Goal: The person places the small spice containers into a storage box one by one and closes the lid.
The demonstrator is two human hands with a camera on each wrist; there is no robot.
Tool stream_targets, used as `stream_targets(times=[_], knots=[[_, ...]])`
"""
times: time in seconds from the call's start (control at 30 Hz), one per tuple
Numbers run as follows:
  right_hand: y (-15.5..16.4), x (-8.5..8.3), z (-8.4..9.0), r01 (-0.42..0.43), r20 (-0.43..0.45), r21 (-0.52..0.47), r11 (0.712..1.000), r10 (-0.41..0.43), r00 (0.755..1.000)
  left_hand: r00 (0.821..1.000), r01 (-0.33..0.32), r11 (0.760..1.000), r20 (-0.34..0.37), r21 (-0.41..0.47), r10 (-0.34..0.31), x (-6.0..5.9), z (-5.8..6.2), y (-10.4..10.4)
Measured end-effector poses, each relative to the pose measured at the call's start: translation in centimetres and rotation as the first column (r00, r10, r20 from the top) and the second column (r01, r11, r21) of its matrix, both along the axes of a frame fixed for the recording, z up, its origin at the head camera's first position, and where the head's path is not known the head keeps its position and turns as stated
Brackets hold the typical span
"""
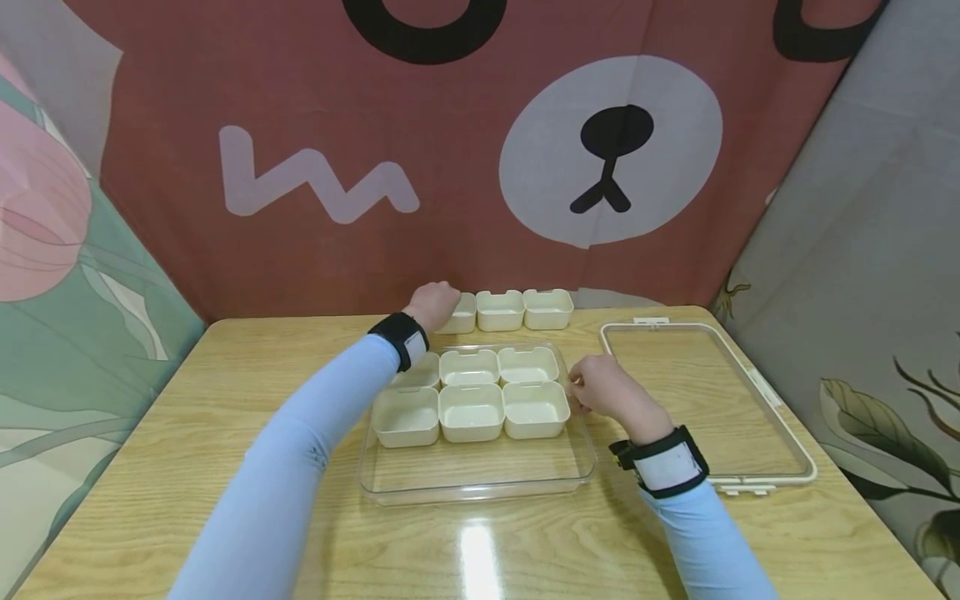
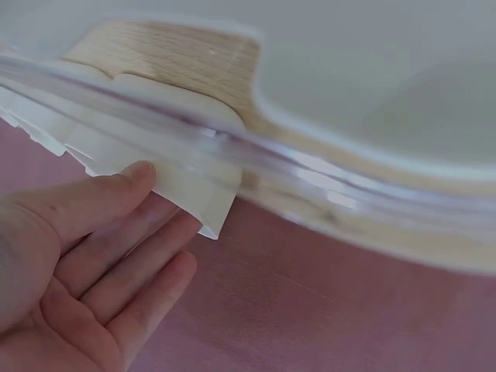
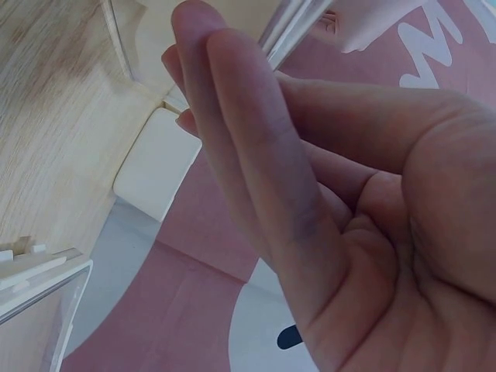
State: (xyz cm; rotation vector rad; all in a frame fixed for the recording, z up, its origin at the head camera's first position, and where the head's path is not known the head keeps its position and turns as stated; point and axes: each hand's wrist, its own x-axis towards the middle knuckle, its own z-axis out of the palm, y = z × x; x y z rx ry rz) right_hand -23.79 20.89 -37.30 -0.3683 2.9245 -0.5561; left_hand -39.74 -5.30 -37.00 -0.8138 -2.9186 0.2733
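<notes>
Beyond the clear tray [image 1: 476, 492], my left hand [image 1: 432, 305] pinches the wall of the leftmost small cream bin [image 1: 463, 315] in the back row. In the left wrist view, the thumb lies on one face of that bin [image 2: 203, 200] and the fingers lie behind it. Beside the tray's right rim is my right hand [image 1: 613, 392], its fingertips at the edge; whether they touch it cannot be told. Its fingers [image 3: 260, 132] are mostly straight in the right wrist view. Inside the tray stand cream bins [image 1: 471, 414] in two rows of three; my left arm partly hides the back-left one.
Two more cream bins [image 1: 500, 311] [image 1: 548, 309] stand beside the held one, along the table's back edge. A clear lid with a white frame [image 1: 776, 433] lies to the right of the tray. A patterned cloth [image 1: 315, 267] hangs behind the wooden table [image 1: 225, 400].
</notes>
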Motion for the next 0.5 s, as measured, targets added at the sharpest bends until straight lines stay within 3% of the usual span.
stream_targets(times=[0.5], knots=[[-0.08,-0.07,-0.11,-0.011,-0.006,0.006,1.000,0.011,1.000,1.000,0.007,1.000,-0.004,-0.009,-0.007,0.06,-0.16,0.12]])
